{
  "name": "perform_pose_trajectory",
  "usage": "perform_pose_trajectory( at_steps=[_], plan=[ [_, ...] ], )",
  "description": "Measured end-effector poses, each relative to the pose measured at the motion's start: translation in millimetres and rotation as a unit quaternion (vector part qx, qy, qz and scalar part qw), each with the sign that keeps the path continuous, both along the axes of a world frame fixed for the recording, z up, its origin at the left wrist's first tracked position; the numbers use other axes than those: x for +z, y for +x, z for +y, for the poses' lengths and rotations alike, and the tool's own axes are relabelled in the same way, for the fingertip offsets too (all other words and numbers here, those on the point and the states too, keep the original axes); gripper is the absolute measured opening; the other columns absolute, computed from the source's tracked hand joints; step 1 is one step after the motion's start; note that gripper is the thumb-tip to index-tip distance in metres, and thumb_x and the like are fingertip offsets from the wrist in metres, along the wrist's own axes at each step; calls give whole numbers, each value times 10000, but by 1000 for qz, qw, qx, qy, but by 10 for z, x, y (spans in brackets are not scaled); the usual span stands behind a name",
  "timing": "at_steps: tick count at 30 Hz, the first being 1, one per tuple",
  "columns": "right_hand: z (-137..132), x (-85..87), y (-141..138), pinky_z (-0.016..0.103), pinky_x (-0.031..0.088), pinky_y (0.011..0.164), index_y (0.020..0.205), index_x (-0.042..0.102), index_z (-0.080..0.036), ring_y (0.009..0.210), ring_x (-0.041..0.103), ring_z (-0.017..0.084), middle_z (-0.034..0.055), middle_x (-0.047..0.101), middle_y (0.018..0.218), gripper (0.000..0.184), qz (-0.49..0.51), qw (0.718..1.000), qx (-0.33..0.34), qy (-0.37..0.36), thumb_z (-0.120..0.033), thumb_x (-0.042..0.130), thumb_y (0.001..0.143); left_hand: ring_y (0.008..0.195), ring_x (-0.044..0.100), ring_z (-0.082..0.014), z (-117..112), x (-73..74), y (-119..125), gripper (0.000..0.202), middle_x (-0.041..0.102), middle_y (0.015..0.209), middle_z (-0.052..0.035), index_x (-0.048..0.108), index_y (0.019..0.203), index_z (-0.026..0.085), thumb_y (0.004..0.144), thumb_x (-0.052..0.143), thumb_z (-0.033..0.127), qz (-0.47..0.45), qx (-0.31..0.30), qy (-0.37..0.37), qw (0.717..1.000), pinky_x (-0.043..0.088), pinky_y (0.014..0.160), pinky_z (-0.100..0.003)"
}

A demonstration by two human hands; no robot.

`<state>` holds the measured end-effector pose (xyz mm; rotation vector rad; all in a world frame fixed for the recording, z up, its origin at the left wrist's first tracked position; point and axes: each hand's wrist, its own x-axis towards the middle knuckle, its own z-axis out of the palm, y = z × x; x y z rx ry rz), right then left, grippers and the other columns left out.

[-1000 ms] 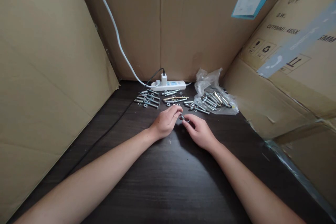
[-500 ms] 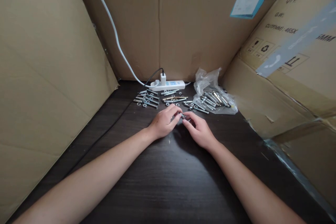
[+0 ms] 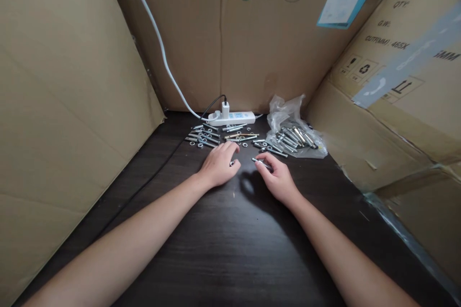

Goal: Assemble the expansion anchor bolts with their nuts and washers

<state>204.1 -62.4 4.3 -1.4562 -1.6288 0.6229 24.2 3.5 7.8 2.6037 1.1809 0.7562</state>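
My right hand [image 3: 276, 177] pinches a silvery bolt [image 3: 257, 160] between thumb and fingers, its end sticking out to the left. The rest of that bolt is hidden in the fingers. To its left, over the dark table, my left hand [image 3: 219, 165] is curled with thumb and index finger apart. A small metal ring [image 3: 232, 163], nut or washer, shows inside the curl, partly covered by the thumb. Beyond the hands lie bolts with loose nuts and washers: a left group [image 3: 211, 136], a middle group [image 3: 239, 137] and a right group [image 3: 275, 149].
A clear plastic bag [image 3: 319, 152] with more bolts [image 3: 293, 136] lies at the back right. Behind the bolts sits a white power strip [image 3: 245, 117] with a plug [image 3: 225, 109]. A black cable [image 3: 158, 165] crosses the left side. Cardboard boxes [image 3: 187, 57] wall the table [image 3: 234, 259] on three sides.
My hands, together at a metal part before, have come apart. The bolt is now in my right hand, and a small ring shows in my left, which moved slightly left.
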Motion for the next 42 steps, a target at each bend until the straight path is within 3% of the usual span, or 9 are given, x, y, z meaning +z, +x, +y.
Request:
perform_pose_trajectory(
  at_steps=[5, 15, 28, 35, 42],
  plan=[
    [15, -32, 15, 226, 367, 536, 898, 603, -173, 559, 460, 128, -17, 541, 644, 251, 0, 1000, -5, -2, -395, 503, 834, 883, 507, -223, -14, -66, 15, 113, 565, 934, -60, 517, 889, 189, 787, 519, 239, 102, 29, 20, 994, 406, 783, -357],
    [26, -40, 25, 240, 417, 579, 894, 615, -174, 626, 539, 152, 13, 620, 729, 242, -8, 1000, 4, -4, -381, 505, 833, 839, 505, -211, 25, -148, 21, 45, 570, 887, -60, 514, 839, 178, 832, 513, 223, 77, 6, 33, 996, 408, 764, -357],
    [17, -49, 14, 244, 418, 580, 887, 616, -174, 604, 535, 147, 3, 605, 695, 248, -14, 1000, 9, -9, -393, 512, 835, 937, 532, -219, 6, -26, 5, 118, 572, 956, -75, 547, 938, 155, 871, 450, 153, 119, -36, -3, 992, 450, 820, -354],
    [23, -61, 19, 259, 434, 605, 904, 626, -181, 669, 568, 170, 22, 639, 735, 246, -23, 1000, 11, -18, -389, 515, 832, 872, 543, -237, -31, 70, 11, 77, 594, 920, -83, 555, 875, 152, 856, 491, 190, 185, -23, 66, 980, 414, 746, -367],
    [19, -59, 18, 260, 440, 604, 898, 628, -183, 677, 580, 177, 22, 647, 735, 248, -25, 1000, 6, -15, -394, 517, 830, 864, 525, -235, -33, -23, 66, 60, 595, 907, -72, 562, 857, 175, 833, 513, 199, 170, -11, 118, 978, 354, 724, -356]
  ],
)
